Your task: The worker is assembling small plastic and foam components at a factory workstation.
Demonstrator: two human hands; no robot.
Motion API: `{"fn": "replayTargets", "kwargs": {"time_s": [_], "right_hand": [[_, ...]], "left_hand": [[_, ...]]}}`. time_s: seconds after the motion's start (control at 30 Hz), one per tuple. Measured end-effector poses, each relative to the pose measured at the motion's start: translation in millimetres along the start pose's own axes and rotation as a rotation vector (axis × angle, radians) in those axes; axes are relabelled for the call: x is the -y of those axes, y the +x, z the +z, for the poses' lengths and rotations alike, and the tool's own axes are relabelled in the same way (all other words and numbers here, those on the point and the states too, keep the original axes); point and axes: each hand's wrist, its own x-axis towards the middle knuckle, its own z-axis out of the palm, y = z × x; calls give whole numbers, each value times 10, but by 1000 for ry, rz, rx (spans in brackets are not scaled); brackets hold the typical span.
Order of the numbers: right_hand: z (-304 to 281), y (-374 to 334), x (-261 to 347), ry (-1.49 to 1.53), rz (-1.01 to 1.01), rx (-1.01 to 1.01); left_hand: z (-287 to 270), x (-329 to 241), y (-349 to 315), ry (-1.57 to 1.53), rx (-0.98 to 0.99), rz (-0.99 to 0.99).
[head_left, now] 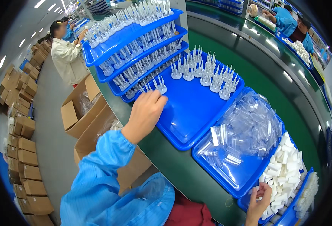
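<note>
My left hand (pixel 145 112) is over the near left part of a blue tray (pixel 188 109). Its fingers are curled together beside a clear plastic piece with upright prongs (pixel 160 87); what they grip, if anything, is hidden. Several more pronged pieces (pixel 205 75) stand upright along the tray's far and right sides. On the right, my right hand (pixel 260 197) is at the edge of a heap of small white blocks (pixel 283 169), thumb and fingers bent together. Whether a block is between those fingertips I cannot make out. Between the hands, another blue tray (pixel 220 175) holds loose clear plastic sleeves (pixel 249 124).
Stacked blue trays (pixel 136 34) full of pronged pieces rise at the far left. Open cardboard boxes (pixel 92 128) stand below the green table edge (pixel 166 177). A conveyor (pixel 256 45) runs beyond the trays. One person (pixel 66 54) stands at far left; others work across the conveyor.
</note>
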Motion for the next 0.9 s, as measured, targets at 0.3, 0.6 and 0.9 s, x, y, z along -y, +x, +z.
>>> {"fn": "replayTargets", "kwargs": {"time_s": [0.3,0.6,0.9], "right_hand": [[-79,1,115,-58,-79,107],[-179,-69,168,-12,-16,235],[-83,-147,112,-22,-175,139]], "left_hand": [[280,175,525,520,125,187],[-61,-309,256,-366,261,-215],[-43,-566,170,-577,48,-405]]}}
